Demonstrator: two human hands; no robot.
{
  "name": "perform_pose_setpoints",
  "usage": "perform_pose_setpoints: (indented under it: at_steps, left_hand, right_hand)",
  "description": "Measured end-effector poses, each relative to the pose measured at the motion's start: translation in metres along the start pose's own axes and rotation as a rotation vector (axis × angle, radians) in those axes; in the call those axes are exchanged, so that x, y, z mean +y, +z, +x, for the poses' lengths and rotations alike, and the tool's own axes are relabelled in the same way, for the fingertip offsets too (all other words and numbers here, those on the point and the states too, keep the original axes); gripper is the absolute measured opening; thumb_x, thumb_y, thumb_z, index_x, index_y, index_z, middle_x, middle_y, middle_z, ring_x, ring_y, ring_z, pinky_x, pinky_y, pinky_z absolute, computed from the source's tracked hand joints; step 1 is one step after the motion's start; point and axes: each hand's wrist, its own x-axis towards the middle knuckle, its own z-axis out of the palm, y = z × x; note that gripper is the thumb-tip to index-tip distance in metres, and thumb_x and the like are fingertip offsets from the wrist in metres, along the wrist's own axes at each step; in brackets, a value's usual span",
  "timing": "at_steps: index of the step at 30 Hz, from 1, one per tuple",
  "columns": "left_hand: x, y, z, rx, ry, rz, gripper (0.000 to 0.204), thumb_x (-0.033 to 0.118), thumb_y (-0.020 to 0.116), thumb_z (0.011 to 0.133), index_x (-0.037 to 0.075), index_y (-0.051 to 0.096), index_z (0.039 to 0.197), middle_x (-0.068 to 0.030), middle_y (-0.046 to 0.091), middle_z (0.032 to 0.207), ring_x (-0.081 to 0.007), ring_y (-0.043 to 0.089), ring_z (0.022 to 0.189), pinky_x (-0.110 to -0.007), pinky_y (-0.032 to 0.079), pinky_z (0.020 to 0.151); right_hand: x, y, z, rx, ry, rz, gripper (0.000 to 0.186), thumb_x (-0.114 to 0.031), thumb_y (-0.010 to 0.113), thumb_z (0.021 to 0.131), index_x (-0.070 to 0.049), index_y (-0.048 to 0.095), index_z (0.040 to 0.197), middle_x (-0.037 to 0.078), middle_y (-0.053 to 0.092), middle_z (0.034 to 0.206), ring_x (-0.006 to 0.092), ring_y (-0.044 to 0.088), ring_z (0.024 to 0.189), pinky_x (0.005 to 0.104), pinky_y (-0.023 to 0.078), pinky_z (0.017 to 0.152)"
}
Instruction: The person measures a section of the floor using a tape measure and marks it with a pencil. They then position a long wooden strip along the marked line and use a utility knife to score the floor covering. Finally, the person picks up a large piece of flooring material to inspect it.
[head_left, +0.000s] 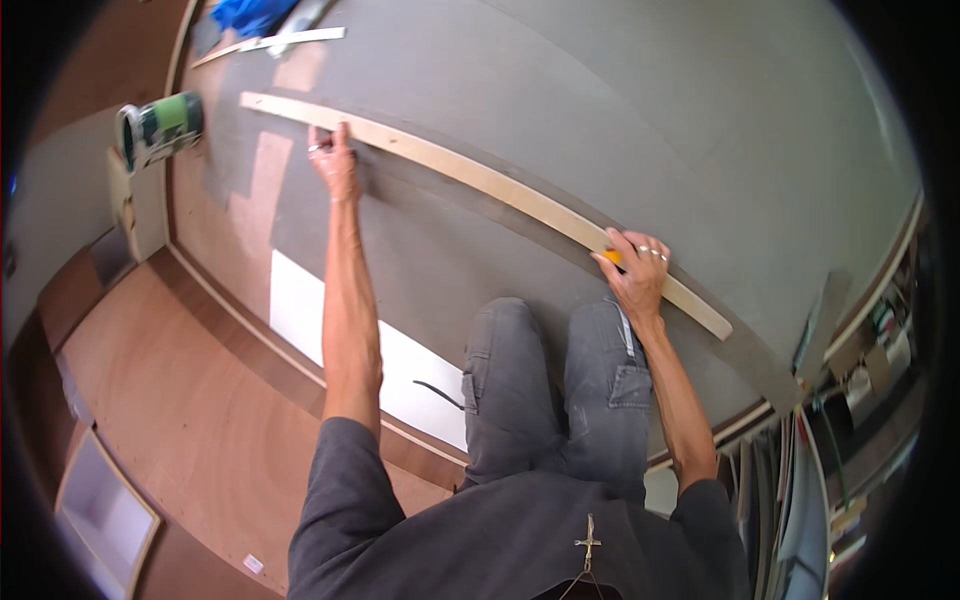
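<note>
A long pale wooden strip [480,178] lies slantwise over a grey sheet surface, from upper left to lower right. Near its left end, my left hand [335,165] has its fingertips closed at the strip's near edge. My right hand [640,268] is wrapped over the strip closer to the other end, rings showing on its fingers. A small yellow-orange object [612,257] shows between the right thumb and fingers; its kind is mostly hidden. My knees rest on the grey surface, close to the right hand.
At the left edge stands a green-and-white bucket [165,130]. A blue plastic bag [250,15] and a shorter pale strip [300,38] lie at the far left. One white sheet [298,305] is beside my left forearm. Cluttered panels [785,500] stand at lower right.
</note>
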Motion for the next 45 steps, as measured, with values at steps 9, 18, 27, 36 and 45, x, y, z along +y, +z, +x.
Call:
perform_pose_setpoints:
  at_steps: [9,18,27,36,45]
  left_hand:
    - [0.005,-0.007,0.002,0.006,-0.063,0.045,0.081,0.034,0.085,0.09,0.015,0.041,0.155,0.0006,0.055,0.112,-0.0093,0.057,0.091,-0.026,0.046,0.069]
    - [0.006,-0.009,0.0,0.004,-0.063,0.039,0.085,0.033,0.084,0.091,0.012,0.036,0.158,-0.0027,0.053,0.121,-0.0134,0.057,0.101,-0.03,0.05,0.078]
    - [-0.02,-0.023,0.013,-0.075,-0.033,-0.078,0.072,0.021,0.081,0.094,0.014,0.04,0.153,0.0023,0.059,0.103,-0.0109,0.058,0.092,-0.032,0.048,0.076]
    - [-0.017,-0.025,0.015,-0.06,-0.033,0.017,0.086,0.028,0.085,0.088,0.009,0.037,0.157,-0.0021,0.053,0.118,-0.0141,0.058,0.105,-0.033,0.05,0.085]
    - [-0.005,-0.017,0.006,-0.089,-0.035,0.018,0.088,0.029,0.085,0.089,0.012,0.034,0.158,-0.0002,0.052,0.116,-0.0117,0.056,0.1,-0.031,0.049,0.079]
  right_hand:
    - [0.015,-0.018,-0.023,-0.029,0.074,-0.034,0.055,-0.016,0.086,0.075,-0.013,0.067,0.127,0.005,0.062,0.116,0.0267,0.058,0.108,0.0447,0.042,0.098]
    - [0.017,-0.027,-0.03,-0.052,0.002,0.041,0.055,-0.012,0.087,0.072,-0.012,0.068,0.124,0.004,0.063,0.111,0.0253,0.06,0.106,0.0442,0.042,0.097]
    - [0.019,-0.032,-0.039,-0.081,0.027,0.072,0.053,-0.016,0.086,0.074,-0.012,0.068,0.125,0.005,0.063,0.111,0.0254,0.06,0.107,0.0436,0.043,0.096]
    - [0.029,-0.045,-0.064,-0.031,0.185,0.009,0.052,-0.014,0.086,0.076,-0.012,0.068,0.124,0.006,0.064,0.116,0.0268,0.06,0.111,0.0437,0.042,0.098]
    - [0.068,-0.07,-0.094,-0.061,0.186,-0.06,0.052,-0.014,0.086,0.077,-0.016,0.069,0.126,0.004,0.064,0.117,0.0266,0.06,0.112,0.0462,0.045,0.098]
